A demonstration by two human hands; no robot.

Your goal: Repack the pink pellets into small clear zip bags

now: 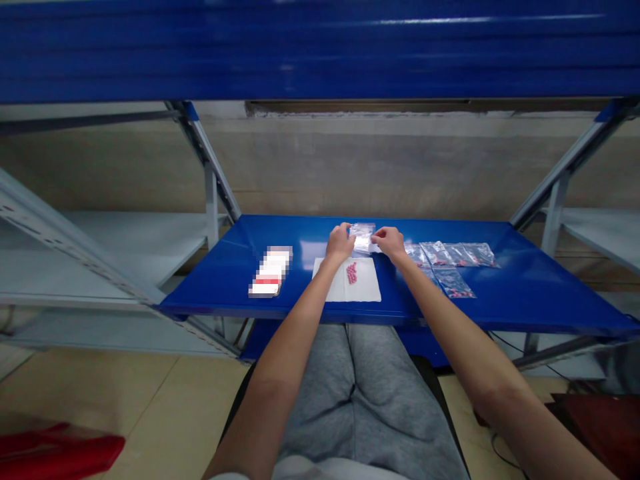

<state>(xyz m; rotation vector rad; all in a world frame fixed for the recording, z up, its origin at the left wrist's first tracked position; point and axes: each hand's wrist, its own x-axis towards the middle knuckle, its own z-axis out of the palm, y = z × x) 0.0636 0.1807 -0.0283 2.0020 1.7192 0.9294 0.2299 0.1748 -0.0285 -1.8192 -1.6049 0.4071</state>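
Both of my hands hold a small clear plastic bag [362,237] up near the far edge of the blue metal shelf [450,293]. My left hand [340,244] pinches the bag's left side, and my right hand [389,243] pinches its right side. Below them lies a white sheet [363,283] with a small cluster of pink pieces [352,272] on it. To the right, several clear zip bags [453,254] holding pink pieces lie in a row, and one more bag [454,283] lies nearer to me.
A white and red package [270,272], pixelated and unreadable, lies left on the shelf. A blue shelf beam [320,50] crosses overhead, between grey steel uprights [213,193]. A concrete wall stands behind. A red bag [55,453] lies on the floor at lower left.
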